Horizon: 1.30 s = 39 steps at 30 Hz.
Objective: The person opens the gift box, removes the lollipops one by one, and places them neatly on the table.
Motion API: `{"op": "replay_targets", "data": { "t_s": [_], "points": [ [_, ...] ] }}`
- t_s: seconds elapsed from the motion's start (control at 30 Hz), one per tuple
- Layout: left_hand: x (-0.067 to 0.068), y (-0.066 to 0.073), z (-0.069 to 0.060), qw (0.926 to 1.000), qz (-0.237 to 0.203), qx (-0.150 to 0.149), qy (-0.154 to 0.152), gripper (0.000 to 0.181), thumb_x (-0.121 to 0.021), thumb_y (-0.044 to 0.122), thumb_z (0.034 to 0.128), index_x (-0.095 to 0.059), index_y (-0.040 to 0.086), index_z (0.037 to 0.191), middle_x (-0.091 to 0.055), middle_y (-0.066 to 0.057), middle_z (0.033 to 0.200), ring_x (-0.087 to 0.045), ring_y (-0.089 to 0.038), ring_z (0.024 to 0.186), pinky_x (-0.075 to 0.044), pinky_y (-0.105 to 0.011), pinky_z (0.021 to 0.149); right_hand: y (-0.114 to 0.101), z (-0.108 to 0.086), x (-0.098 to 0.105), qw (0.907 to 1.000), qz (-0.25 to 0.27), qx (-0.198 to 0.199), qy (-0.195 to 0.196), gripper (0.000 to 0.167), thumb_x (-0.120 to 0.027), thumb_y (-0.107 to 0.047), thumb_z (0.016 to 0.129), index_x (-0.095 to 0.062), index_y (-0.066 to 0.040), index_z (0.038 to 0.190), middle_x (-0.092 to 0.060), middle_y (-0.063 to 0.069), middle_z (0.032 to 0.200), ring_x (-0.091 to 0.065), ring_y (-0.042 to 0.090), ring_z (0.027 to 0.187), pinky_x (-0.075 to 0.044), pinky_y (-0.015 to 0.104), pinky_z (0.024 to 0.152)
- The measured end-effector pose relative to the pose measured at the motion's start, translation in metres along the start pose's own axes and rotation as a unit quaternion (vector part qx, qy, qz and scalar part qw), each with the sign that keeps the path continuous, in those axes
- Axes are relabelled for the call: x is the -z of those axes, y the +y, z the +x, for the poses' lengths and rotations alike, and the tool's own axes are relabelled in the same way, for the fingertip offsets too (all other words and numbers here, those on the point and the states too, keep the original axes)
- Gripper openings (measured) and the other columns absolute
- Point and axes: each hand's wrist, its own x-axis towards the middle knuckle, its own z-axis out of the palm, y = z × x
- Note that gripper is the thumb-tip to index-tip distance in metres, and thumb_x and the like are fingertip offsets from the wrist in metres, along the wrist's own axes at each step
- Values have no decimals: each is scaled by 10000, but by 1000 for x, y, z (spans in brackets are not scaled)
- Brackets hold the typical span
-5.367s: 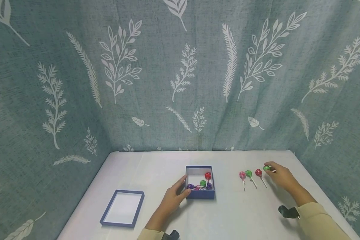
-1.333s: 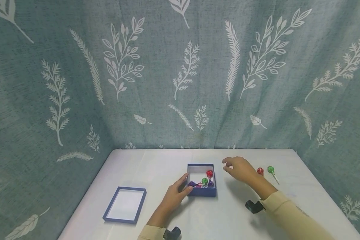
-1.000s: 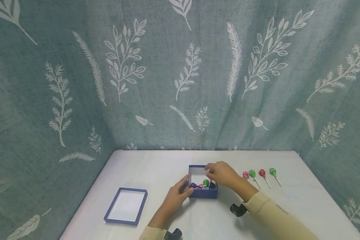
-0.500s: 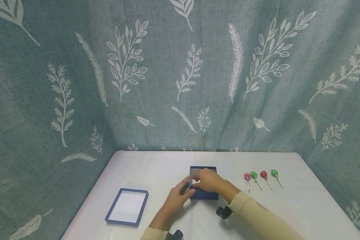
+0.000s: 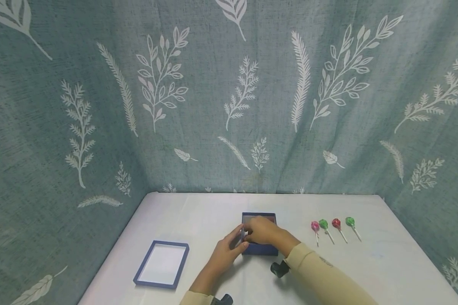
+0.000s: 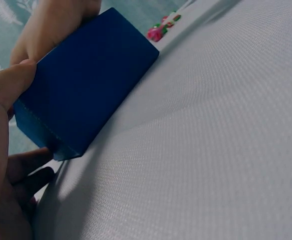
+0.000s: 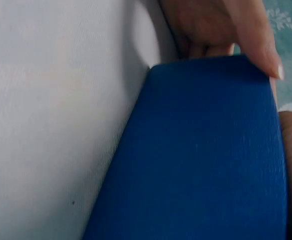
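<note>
The blue box (image 5: 260, 250) stands on the table, its inside mostly covered by the right hand (image 5: 265, 231), whose fingers reach down into it near the left wall. What those fingers touch is hidden. The left hand (image 5: 223, 254) grips the box's left side, thumb at the near corner. In the left wrist view, the left thumb lies on the top edge of the blue box (image 6: 90, 75), with other fingers low on its side. The right wrist view shows mostly the outer wall of the blue box (image 7: 196, 150), with the left hand (image 7: 221, 25) at its far corner.
The blue-rimmed lid (image 5: 180, 266) lies at the left with its white inside up. To the right, a pink lollipop (image 5: 315, 226), a green one (image 5: 323, 224), a red one (image 5: 336, 223) and another green one (image 5: 350, 222) lie in a row. A patterned curtain (image 5: 206, 106) hangs behind.
The right hand has moved left from the lollipop row into the box, covering the lollipops seen inside. A green lollipop it held earlier lies at the row's right end. The left hand keeps its grip.
</note>
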Motion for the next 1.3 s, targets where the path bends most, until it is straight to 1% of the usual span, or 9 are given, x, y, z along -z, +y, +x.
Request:
{"op": "replay_targets", "data": {
  "t_s": [0.23,0.5,0.57,0.7,0.8,0.97,1.13,1.2,1.3],
  "points": [
    [-1,0,1,10000,64,41,5,675,-563,586,914,-395,293,1499,-436,-40,1489,-366,-322,1379,-271,-585,1099,4,1,-1,9999,-46,-127,-15,282,-757,-345,844,-766,-99,982,-732,-24,893,-689,176,862,-570,340,762],
    [-2,-2,1,9999,121,-103,63,628,-580,517,935,-391,310,1498,-492,-58,1444,-372,-322,1375,-268,-590,1098,0,0,-3,9992,-225,-269,-175,268,-666,-323,913,-758,-97,1023,-717,-24,866,-680,183,834,-561,383,780],
    [-3,-2,0,9999,97,-70,65,611,-586,494,940,-397,319,1494,-504,-64,1432,-373,-326,1374,-265,-599,1095,0,0,-4,9991,-284,-280,-149,270,-622,-296,946,-741,-94,1080,-722,-3,925,-682,211,904,-549,405,834],
    [-3,-2,0,10000,62,-23,58,598,-589,480,944,-399,328,1491,-508,-81,1427,-377,-334,1370,-265,-601,1094,0,-1,-3,9986,-460,-244,-44,307,-535,-258,993,-680,-103,1215,-685,40,1143,-609,265,1137,-466,444,991],
    [-2,-2,1,9999,74,-31,81,599,-586,484,944,-401,323,1491,-509,-93,1424,-380,-342,1367,-266,-601,1093,0,-2,0,9985,-518,-153,25,307,-522,-229,996,-666,-106,1238,-659,47,1179,-580,265,1172,-437,448,1023],
    [-3,-2,2,9999,70,-54,112,593,-596,459,947,-408,307,1490,-520,-104,1413,-376,-358,1365,-269,-608,1088,4,-4,7,9982,-574,-136,89,297,-521,-262,1006,-677,-102,1202,-662,28,1096,-606,236,1092,-477,434,971],
    [-3,-2,2,9999,25,-8,142,600,-604,458,942,-415,296,1488,-522,-104,1410,-376,-352,1367,-265,-601,1094,8,-4,18,9971,-703,-64,287,170,-567,-231,991,-690,-119,1025,-620,-39,864,-600,151,818,-530,389,803],
    [-2,-1,1,9999,-8,27,150,600,-606,458,941,-416,299,1487,-520,-105,1412,-371,-353,1369,-260,-604,1095,10,-4,20,9969,-753,-36,234,129,-608,-212,967,-696,-121,990,-641,-43,846,-612,148,795,-534,391,792],
    [-3,0,1,9999,-40,58,141,596,-606,457,942,-416,308,1486,-515,-101,1418,-360,-355,1375,-251,-610,1096,9,-6,19,9964,-841,-118,-24,156,-680,-244,917,-727,-129,1012,-683,-56,859,-652,160,837,-541,406,824]
  ]
}}
